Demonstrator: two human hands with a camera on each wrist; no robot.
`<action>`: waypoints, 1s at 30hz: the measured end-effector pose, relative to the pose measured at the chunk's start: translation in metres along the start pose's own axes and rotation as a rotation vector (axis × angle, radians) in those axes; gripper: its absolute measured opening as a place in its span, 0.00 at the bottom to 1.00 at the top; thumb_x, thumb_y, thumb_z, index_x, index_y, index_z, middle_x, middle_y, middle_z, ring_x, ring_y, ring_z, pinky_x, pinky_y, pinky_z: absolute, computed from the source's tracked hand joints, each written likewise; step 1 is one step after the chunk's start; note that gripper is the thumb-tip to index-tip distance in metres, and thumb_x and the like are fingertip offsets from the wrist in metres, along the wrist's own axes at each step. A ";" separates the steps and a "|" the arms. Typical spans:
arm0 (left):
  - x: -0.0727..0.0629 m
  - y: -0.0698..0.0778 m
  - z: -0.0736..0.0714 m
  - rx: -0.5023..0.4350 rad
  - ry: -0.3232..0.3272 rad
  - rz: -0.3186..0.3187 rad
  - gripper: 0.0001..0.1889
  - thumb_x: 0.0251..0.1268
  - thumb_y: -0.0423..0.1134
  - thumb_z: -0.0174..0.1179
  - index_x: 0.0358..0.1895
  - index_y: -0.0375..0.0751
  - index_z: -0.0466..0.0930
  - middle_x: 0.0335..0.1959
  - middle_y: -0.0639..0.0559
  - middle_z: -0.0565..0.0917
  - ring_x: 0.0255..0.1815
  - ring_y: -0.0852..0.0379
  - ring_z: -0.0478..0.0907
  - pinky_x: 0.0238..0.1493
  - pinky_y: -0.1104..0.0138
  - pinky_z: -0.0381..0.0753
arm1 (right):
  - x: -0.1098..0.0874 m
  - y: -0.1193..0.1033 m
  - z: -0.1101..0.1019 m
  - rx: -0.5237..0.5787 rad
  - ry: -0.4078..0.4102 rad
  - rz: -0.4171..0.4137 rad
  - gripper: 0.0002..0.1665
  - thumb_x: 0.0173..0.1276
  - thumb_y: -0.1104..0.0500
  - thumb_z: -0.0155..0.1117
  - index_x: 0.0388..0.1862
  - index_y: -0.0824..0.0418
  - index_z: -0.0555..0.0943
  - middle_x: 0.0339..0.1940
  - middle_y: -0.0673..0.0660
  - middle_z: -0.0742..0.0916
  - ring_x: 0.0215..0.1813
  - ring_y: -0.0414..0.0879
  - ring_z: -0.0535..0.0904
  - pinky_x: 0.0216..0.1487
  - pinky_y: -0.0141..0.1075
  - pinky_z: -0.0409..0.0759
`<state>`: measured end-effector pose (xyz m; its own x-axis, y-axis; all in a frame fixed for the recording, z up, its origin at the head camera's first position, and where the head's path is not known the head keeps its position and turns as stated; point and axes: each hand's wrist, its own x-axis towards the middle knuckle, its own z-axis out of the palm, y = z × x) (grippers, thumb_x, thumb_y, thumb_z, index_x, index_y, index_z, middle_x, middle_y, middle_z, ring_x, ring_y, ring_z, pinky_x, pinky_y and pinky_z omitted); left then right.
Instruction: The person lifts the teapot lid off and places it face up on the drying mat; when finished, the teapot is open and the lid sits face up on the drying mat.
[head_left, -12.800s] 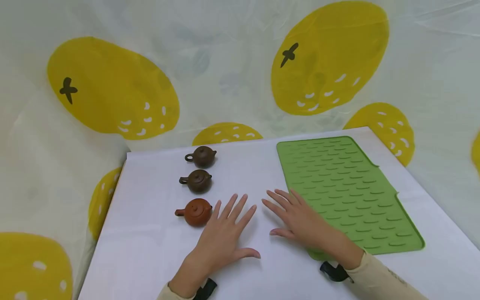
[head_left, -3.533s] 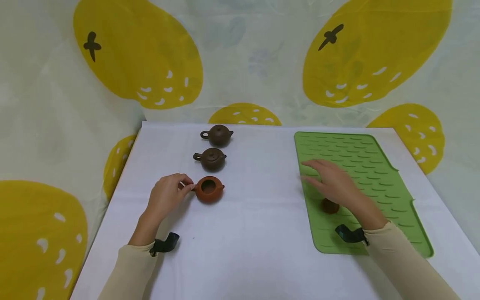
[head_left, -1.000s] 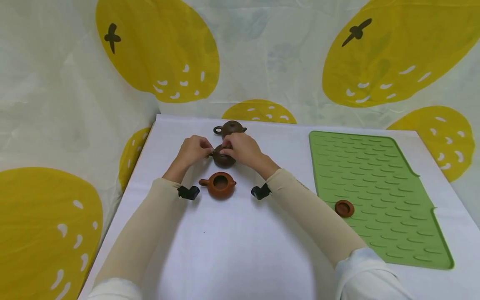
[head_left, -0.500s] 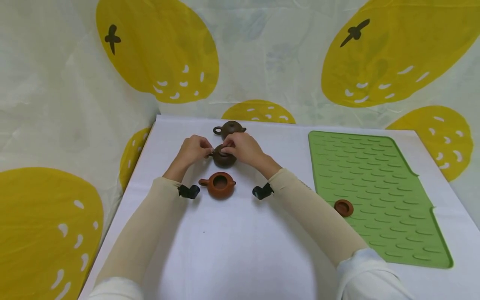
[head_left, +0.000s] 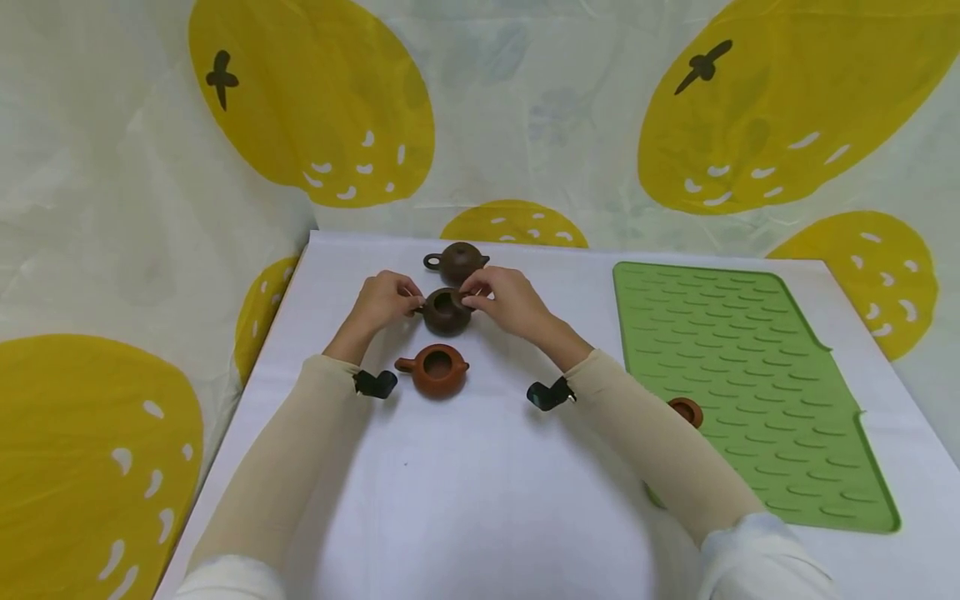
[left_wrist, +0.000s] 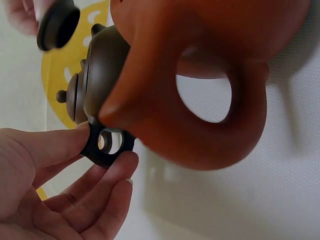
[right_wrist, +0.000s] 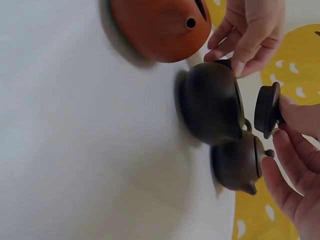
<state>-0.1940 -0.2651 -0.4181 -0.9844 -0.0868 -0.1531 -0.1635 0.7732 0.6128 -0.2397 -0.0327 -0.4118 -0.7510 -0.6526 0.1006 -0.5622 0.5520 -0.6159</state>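
Note:
Three small teapots stand in a column on the white table. My left hand [head_left: 380,302] pinches the handle [left_wrist: 106,159] of the middle, dark brown teapot [head_left: 447,322], which sits on the table with its mouth uncovered. Just above and right of that mouth, my right hand [head_left: 516,307] holds its dark lid [right_wrist: 266,110] by the knob, clear of the pot. Nearer me is the reddish-brown teapot [head_left: 438,383], lidless, handle to the left. Behind the middle pot stands another brown teapot [head_left: 459,265] with its lid on.
A green ridged mat [head_left: 750,375] lies on the right of the table [head_left: 480,500]. On its left part rests the reddish lid [head_left: 686,411], upside down, partly hidden by my right sleeve [head_left: 660,442]. A cloth with yellow fruit print hangs behind.
Over the earlier frames, the reddish lid came off onto the mat and both hands went to the middle teapot. In the last half second my right hand lifted its lid off, rightward.

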 end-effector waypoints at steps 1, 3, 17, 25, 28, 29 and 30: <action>0.000 -0.001 0.000 0.000 0.000 0.001 0.09 0.69 0.39 0.63 0.44 0.39 0.89 0.41 0.40 0.91 0.38 0.48 0.90 0.32 0.72 0.72 | -0.003 0.002 -0.002 0.008 0.004 -0.004 0.10 0.71 0.56 0.69 0.48 0.57 0.87 0.44 0.55 0.90 0.47 0.48 0.85 0.51 0.42 0.81; 0.000 -0.002 -0.001 0.003 0.000 0.001 0.09 0.69 0.39 0.63 0.44 0.38 0.89 0.41 0.40 0.91 0.39 0.47 0.90 0.32 0.72 0.72 | -0.010 0.007 -0.005 0.019 0.010 -0.010 0.10 0.70 0.57 0.70 0.48 0.58 0.87 0.44 0.55 0.90 0.47 0.48 0.86 0.50 0.42 0.81; 0.001 0.002 0.001 0.014 -0.010 -0.037 0.09 0.71 0.40 0.63 0.45 0.39 0.88 0.41 0.40 0.90 0.38 0.50 0.87 0.34 0.70 0.73 | -0.076 0.056 -0.032 0.001 -0.009 0.100 0.11 0.70 0.60 0.69 0.48 0.60 0.87 0.47 0.58 0.91 0.48 0.53 0.88 0.51 0.47 0.83; 0.002 0.001 0.000 0.033 -0.004 -0.026 0.09 0.70 0.40 0.63 0.43 0.40 0.89 0.40 0.41 0.90 0.37 0.50 0.85 0.34 0.70 0.72 | -0.118 0.087 -0.057 -0.011 -0.022 0.138 0.10 0.70 0.64 0.68 0.49 0.64 0.87 0.46 0.62 0.91 0.48 0.55 0.88 0.50 0.46 0.84; 0.001 0.001 -0.002 0.036 -0.010 -0.028 0.09 0.70 0.40 0.63 0.44 0.40 0.89 0.40 0.41 0.90 0.39 0.50 0.84 0.34 0.69 0.72 | -0.134 0.097 -0.069 -0.030 -0.030 0.174 0.11 0.71 0.63 0.67 0.50 0.64 0.86 0.47 0.62 0.91 0.49 0.55 0.88 0.48 0.41 0.84; 0.002 0.001 -0.002 0.035 -0.015 -0.032 0.09 0.70 0.40 0.63 0.44 0.40 0.89 0.40 0.41 0.90 0.39 0.49 0.84 0.35 0.69 0.72 | -0.140 0.101 -0.074 -0.034 -0.031 0.188 0.11 0.72 0.62 0.66 0.51 0.63 0.86 0.47 0.62 0.91 0.50 0.56 0.88 0.48 0.40 0.83; 0.002 0.001 -0.002 0.035 -0.019 -0.035 0.09 0.71 0.40 0.63 0.44 0.40 0.89 0.40 0.41 0.90 0.39 0.49 0.84 0.35 0.69 0.72 | -0.145 0.104 -0.079 -0.039 -0.032 0.205 0.11 0.73 0.62 0.66 0.51 0.63 0.86 0.47 0.62 0.91 0.50 0.56 0.88 0.48 0.39 0.83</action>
<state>-0.1960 -0.2657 -0.4160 -0.9767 -0.1022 -0.1886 -0.1947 0.7913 0.5796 -0.2164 0.1605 -0.4292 -0.8399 -0.5406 -0.0491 -0.4123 0.6942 -0.5900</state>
